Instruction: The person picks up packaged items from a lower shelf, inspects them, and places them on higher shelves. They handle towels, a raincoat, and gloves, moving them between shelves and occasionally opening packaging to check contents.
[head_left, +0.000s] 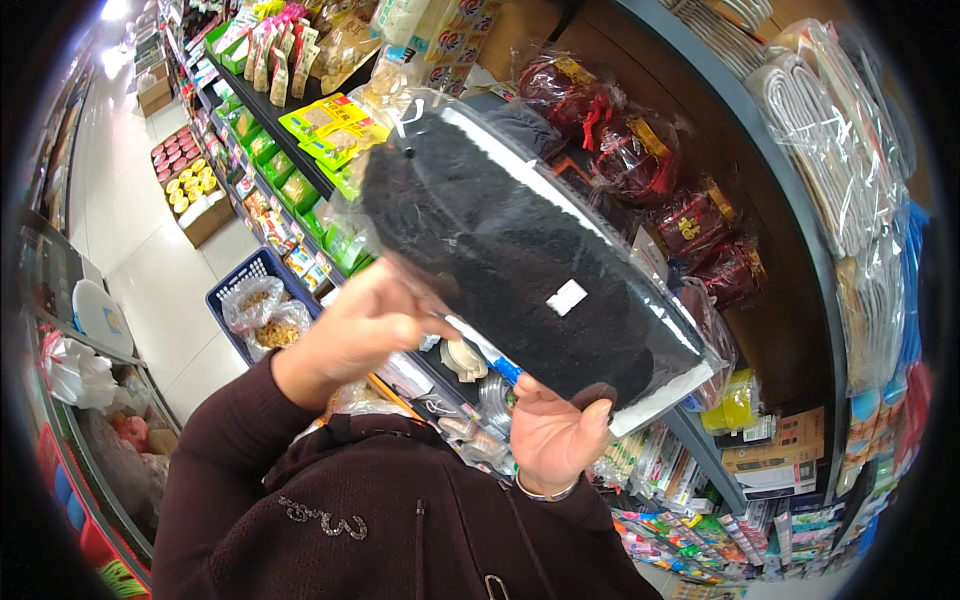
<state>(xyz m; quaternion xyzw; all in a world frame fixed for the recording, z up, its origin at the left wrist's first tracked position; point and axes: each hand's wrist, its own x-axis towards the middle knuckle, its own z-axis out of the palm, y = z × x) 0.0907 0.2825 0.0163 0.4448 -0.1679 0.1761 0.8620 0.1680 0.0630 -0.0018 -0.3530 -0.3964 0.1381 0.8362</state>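
Note:
A pair of black insoles, or a similar flat dark fabric item, lies in a clear plastic package (495, 247) with a small white sticker; the exact kind cannot be told. Tilted in front of me, the package hides part of the shelf. My left hand (375, 322) grips its near edge at the left, the fingers partly behind it. At the lower right corner, my right hand (559, 435) holds it between thumb and fingers. A bracelet circles the right wrist.
Dark red ornaments in plastic (630, 157) fill the shelf behind the package. Snack packets (330, 127) line the shelf at upper left. A blue basket (225, 300) with bagged food stands on the floor at left. Wrapped hangers or cloths (810, 150) hang at right.

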